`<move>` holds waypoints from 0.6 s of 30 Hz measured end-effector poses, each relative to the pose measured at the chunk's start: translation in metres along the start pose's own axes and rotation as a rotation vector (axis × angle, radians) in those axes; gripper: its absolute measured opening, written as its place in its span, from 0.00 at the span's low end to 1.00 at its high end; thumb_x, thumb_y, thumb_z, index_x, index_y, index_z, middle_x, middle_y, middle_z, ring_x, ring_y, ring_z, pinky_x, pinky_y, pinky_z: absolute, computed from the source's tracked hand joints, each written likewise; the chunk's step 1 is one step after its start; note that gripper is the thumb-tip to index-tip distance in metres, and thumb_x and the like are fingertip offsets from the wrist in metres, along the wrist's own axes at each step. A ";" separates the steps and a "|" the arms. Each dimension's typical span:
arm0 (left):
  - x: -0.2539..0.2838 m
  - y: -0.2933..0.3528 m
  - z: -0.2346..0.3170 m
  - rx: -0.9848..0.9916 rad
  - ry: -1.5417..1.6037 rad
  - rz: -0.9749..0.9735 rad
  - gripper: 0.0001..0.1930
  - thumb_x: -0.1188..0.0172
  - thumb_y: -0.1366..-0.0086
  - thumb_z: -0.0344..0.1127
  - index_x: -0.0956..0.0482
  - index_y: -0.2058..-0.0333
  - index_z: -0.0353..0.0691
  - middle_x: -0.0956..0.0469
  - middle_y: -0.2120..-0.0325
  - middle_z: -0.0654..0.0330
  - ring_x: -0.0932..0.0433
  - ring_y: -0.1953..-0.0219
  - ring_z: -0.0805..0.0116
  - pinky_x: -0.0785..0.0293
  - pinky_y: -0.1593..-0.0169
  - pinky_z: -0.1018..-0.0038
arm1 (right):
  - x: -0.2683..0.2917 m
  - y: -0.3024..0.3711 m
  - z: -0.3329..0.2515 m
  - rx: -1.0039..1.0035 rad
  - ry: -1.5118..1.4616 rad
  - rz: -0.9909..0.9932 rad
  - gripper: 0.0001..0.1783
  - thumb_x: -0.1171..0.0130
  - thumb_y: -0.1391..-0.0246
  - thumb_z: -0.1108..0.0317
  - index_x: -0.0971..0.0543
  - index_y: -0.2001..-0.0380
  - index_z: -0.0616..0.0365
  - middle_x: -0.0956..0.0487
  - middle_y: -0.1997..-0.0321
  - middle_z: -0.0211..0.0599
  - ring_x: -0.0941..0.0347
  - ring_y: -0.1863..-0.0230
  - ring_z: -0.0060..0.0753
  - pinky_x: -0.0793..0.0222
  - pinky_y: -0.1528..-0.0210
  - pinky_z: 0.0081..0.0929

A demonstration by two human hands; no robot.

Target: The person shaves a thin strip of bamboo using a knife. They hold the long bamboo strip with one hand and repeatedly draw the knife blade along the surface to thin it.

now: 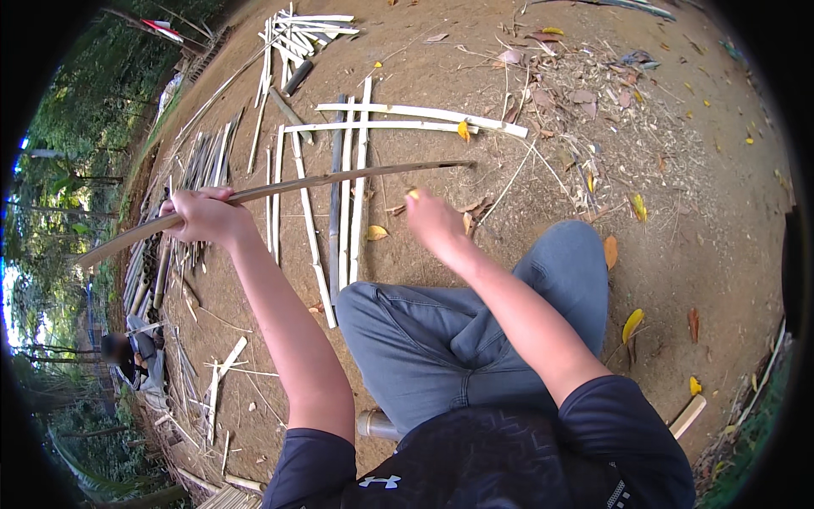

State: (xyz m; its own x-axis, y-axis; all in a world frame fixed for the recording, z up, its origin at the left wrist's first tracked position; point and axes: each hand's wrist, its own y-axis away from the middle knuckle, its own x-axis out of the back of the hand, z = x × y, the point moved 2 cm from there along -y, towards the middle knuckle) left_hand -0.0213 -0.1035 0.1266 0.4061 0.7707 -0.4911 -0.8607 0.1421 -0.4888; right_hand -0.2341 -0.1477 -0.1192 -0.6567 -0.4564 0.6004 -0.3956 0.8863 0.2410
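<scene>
My left hand (205, 217) is closed around a long, slightly curved brown bamboo strip (339, 176). The strip slants across in front of me, its far end reaching up to the right and its near end passing beyond my left hand. My right hand (437, 226) is closed in a fist below the strip's right end, apart from it and a little blurred. Small yellowish and tan bits show at the fist's edges; I cannot make out what it grips. Beneath the strip, pale peeled bamboo lengths (348, 212) and a dark one (336, 229) lie on the ground.
Two pale strips (407, 112) lie crosswise ahead. A bundle of brown sticks (206, 161) is at left, and a pile of pale strips (309, 32) lies far ahead. Another person (140, 352) sits at far left. Shavings and dry leaves (585, 97) litter the dirt.
</scene>
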 end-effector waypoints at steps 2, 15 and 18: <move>-0.001 0.003 0.005 -0.017 0.035 -0.035 0.09 0.57 0.38 0.19 0.42 0.63 0.42 0.40 0.91 0.66 0.40 0.94 0.74 0.35 0.89 0.77 | 0.015 -0.004 0.020 -0.138 0.052 0.057 0.24 0.63 0.27 0.56 0.28 0.53 0.69 0.19 0.68 0.49 0.19 0.71 0.40 0.26 0.78 0.32; -0.002 0.010 0.008 -0.020 0.079 -0.144 0.09 0.57 0.40 0.22 0.42 0.66 0.46 0.44 0.89 0.68 0.41 0.93 0.74 0.38 0.90 0.75 | 0.008 -0.013 0.028 -0.087 -0.052 0.169 0.24 0.63 0.28 0.56 0.28 0.53 0.68 0.19 0.69 0.48 0.20 0.70 0.44 0.23 0.70 0.41; -0.001 0.010 0.009 -0.012 0.089 -0.151 0.08 0.58 0.40 0.21 0.41 0.68 0.46 0.44 0.89 0.68 0.42 0.93 0.76 0.40 0.90 0.76 | -0.003 -0.022 0.032 -0.045 -0.072 0.087 0.22 0.61 0.28 0.57 0.28 0.52 0.67 0.19 0.67 0.48 0.19 0.68 0.45 0.23 0.67 0.44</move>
State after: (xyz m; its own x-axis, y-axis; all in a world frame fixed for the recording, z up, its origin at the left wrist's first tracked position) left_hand -0.0334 -0.0974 0.1289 0.5570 0.6826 -0.4730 -0.7841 0.2446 -0.5705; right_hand -0.2440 -0.1685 -0.1501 -0.7325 -0.3803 0.5647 -0.3066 0.9248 0.2253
